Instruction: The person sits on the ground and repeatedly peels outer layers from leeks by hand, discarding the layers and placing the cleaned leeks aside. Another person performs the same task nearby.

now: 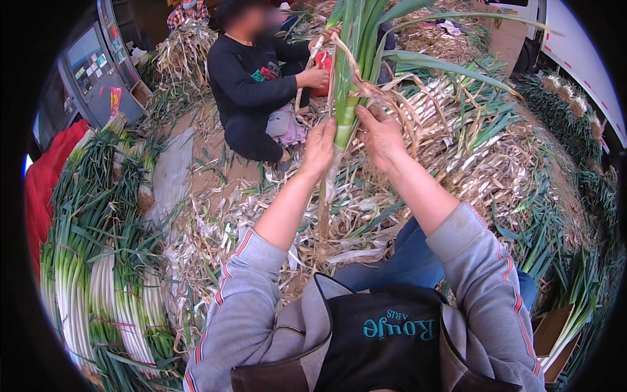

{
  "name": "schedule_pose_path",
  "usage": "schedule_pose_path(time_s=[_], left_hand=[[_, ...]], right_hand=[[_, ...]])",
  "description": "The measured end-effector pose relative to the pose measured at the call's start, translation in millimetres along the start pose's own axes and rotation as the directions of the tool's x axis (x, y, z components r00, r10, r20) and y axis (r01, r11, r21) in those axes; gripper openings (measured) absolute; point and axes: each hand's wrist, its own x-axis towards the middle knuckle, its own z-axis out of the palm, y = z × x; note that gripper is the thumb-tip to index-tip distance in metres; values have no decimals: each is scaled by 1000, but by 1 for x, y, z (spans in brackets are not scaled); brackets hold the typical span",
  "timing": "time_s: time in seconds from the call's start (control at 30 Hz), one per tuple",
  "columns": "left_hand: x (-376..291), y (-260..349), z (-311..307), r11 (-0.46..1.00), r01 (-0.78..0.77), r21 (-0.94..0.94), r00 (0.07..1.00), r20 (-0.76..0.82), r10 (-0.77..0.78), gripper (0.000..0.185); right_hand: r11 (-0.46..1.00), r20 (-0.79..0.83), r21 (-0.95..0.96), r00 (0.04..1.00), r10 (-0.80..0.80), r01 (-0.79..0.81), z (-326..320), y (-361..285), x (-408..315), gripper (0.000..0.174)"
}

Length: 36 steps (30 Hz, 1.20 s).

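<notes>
Upright in front of me stands a long green onion [347,117], with broad green leaves at the top and its pale, soil-stained lower end pointing down. My left hand [319,147] grips the stalk from the left, thumb against it. From the right, my right hand [383,138] holds it at about the same height, just below where the leaves spread. A dry brown leaf [374,93] hangs off the stalk above my right hand. Below both hands, the ground is covered with stripped onion husks [274,230].
A co-worker [254,83] in dark clothes sits ahead, handling a stalk. Tied green onion bundles [105,294] lie at left beside red cloth [49,171]. Unsorted onions [441,108] are heaped at right. A cardboard box [553,338] is at lower right, a white vehicle [583,63] beyond.
</notes>
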Motion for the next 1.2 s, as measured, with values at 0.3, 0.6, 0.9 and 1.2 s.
schedule_pose_path(time_s=[0.3,0.6,0.9,1.2], left_hand=[[33,-24,1,968,-166,189,929,-300,218,25],[46,-56,43,985,-106,135,958,-253,138,32],[78,-45,24,955,-100,279,907,-370,203,41],[92,-38,32,897,-73,436,941,-268,207,40]], right_hand=[[925,-206,373,978,11,68,-8,27,23,23],[885,-466,460,868,169,74,-48,35,49,13],[988,-437,82,886,155,-132,-67,68,36,17],[759,-389,-644,897,-211,-101,-80,110,54,24]])
